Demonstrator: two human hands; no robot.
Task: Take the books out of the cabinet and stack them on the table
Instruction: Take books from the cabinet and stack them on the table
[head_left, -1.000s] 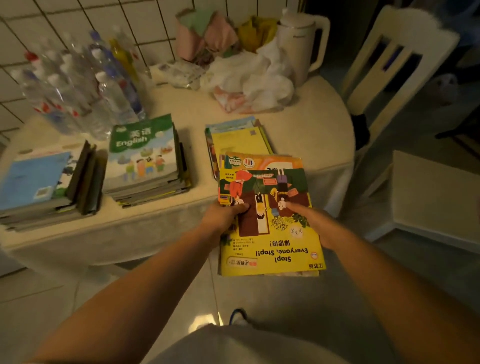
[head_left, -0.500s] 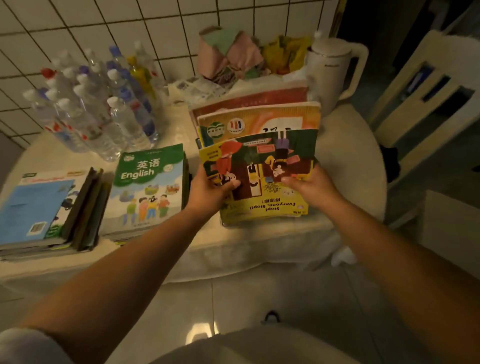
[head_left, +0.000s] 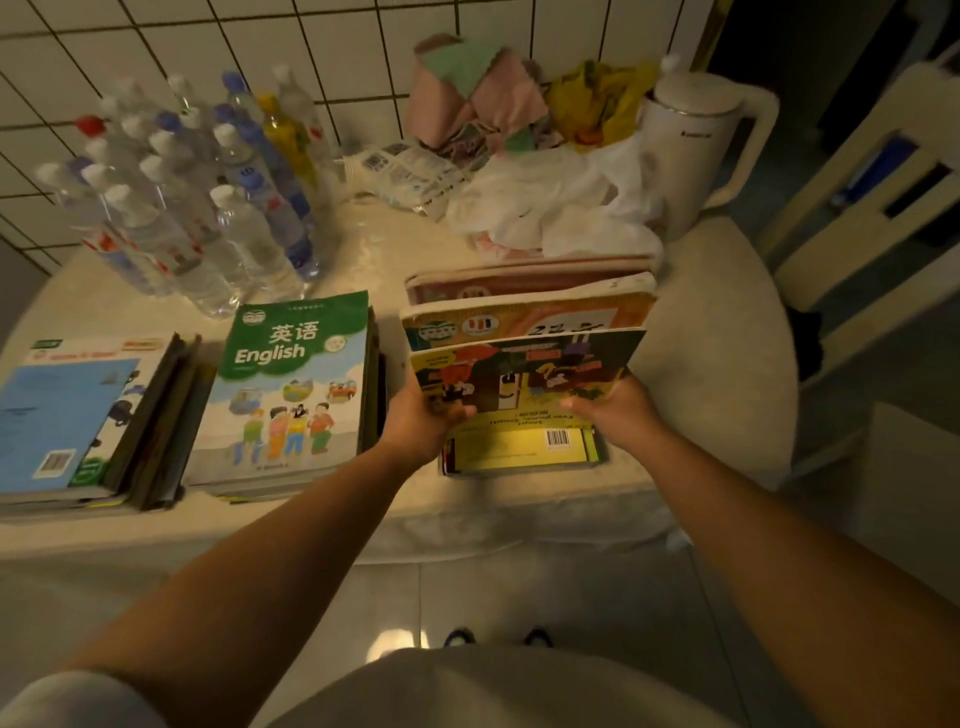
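Both hands, left (head_left: 415, 421) and right (head_left: 621, 413), grip a bundle of books (head_left: 524, 358) tilted up on edge over a yellow book (head_left: 519, 449) lying near the worktop's (head_left: 727, 332) front edge. Just left sits a green English book stack (head_left: 296, 384); water bottles (head_left: 192, 197) crowd the back left corner.

english book (head_left: 296, 384): green, white | kettle (head_left: 691, 150): white | wall tiles (head_left: 156, 47): white grid

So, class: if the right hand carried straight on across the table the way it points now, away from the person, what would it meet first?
Probably the white plastic bags heaped behind the held books; the right hand points roughly that way. The kettle stands further right. Depth is unclear.
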